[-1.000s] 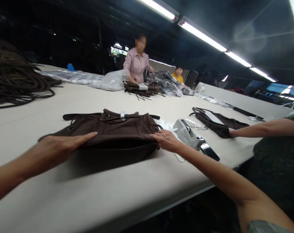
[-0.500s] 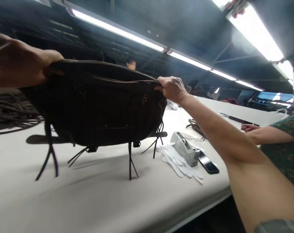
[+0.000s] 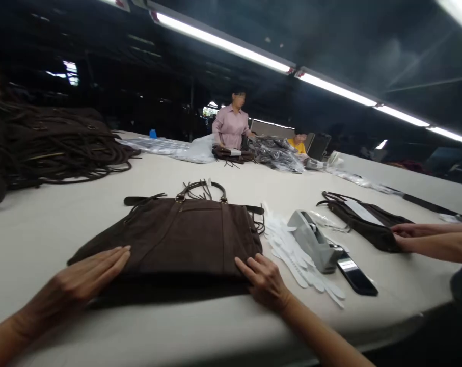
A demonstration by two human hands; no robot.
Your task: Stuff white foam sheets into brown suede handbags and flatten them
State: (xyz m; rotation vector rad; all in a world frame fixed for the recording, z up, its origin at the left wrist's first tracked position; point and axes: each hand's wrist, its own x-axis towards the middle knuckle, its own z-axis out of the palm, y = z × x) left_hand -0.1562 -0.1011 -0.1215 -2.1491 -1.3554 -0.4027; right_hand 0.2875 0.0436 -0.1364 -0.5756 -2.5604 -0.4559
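A dark brown handbag (image 3: 192, 237) lies flat on the white table, its looped handles pointing away from me and its raised open edge towards me. My left hand (image 3: 87, 278) rests on its near left corner with the fingers stretched out flat. At the near right corner, my right hand (image 3: 267, 283) has its fingers bent over the edge and holds it; the thumb is hidden. To the right of the bag are loose white paper strips (image 3: 292, 255), a grey tape dispenser (image 3: 313, 239) and a phone (image 3: 356, 275).
A pile of dark bags and straps (image 3: 62, 142) lies at the left. On the right a co-worker's hands (image 3: 425, 237) touch another dark bag (image 3: 362, 216) with a white strip. Farther back, a person in pink (image 3: 233, 125) stands by plastic-wrapped items (image 3: 278, 153).
The handbag, held up in both hands before, has come down onto the table with its handles facing away. My left hand has flattened out on it. The view has swung left.
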